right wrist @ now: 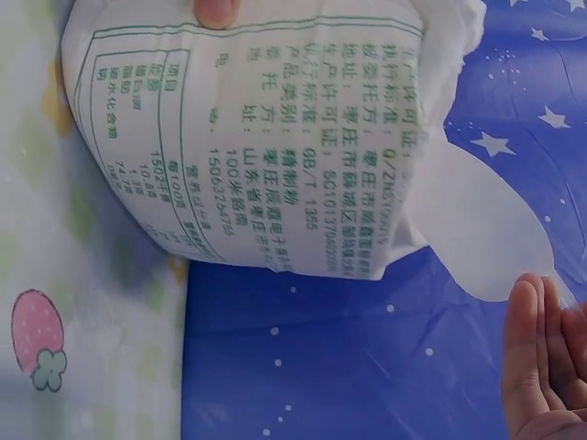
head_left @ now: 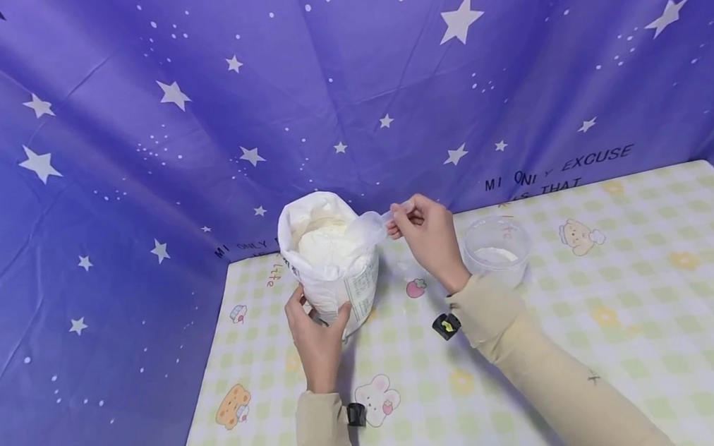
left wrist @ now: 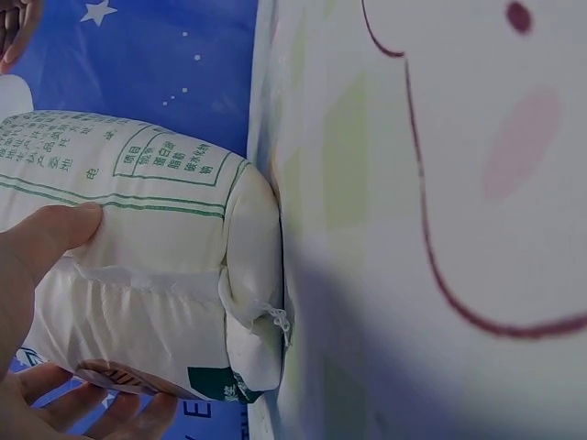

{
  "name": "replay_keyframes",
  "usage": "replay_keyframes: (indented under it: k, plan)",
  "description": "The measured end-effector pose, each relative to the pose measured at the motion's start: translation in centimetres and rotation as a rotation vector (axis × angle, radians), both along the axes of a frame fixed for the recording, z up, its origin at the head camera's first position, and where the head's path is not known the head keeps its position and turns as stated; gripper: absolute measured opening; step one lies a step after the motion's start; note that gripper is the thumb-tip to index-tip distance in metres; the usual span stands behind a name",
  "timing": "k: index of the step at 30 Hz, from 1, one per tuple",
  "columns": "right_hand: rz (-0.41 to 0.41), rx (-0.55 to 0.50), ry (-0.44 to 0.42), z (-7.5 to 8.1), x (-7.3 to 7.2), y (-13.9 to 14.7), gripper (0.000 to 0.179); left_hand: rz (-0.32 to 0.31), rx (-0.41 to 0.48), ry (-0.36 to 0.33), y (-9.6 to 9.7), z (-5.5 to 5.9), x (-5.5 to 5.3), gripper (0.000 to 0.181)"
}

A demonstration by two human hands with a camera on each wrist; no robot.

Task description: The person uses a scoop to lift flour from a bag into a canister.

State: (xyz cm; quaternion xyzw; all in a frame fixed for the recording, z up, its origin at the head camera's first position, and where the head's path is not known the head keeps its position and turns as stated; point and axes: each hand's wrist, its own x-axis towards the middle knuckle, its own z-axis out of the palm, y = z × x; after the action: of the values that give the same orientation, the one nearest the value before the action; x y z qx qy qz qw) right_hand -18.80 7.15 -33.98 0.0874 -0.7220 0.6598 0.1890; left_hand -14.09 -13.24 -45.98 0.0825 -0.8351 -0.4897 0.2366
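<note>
A white flour bag (head_left: 337, 285) with green print stands on the table, its top open and pale flour (head_left: 326, 245) showing inside. My left hand (head_left: 317, 336) grips the bag low on its near side; in the left wrist view the thumb lies on the printed side and the other fingers (left wrist: 69, 399) reach around below. The right hand (head_left: 425, 238) pinches the handle of a whitish translucent scoop (head_left: 367, 230). That scoop's bowl overlaps the bag's right rim, and in the right wrist view the scoop (right wrist: 491, 229) shows beside the bag's mouth.
A clear round plastic tub (head_left: 496, 246) with some white powder in it stands right of the bag, behind the right wrist. The table's checked cloth (head_left: 599, 372) carries cartoon prints. A blue star-patterned curtain (head_left: 333, 97) hangs close behind the bag.
</note>
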Motion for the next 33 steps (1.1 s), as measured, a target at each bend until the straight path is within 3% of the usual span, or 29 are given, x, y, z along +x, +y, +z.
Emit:
replay_keyframes:
  k: [7, 33]
  plan:
    - [0.033, -0.058, 0.003, -2.5, -1.9, -0.9, 0.021, -0.001, -0.004, 0.012, -0.2, -0.1, -0.1, 0.084]
    - [0.141, -0.119, -0.040, -3.7, -2.8, -3.6, 0.022, 0.011, -0.019, 0.026, -0.1, 0.1, -0.1, 0.083]
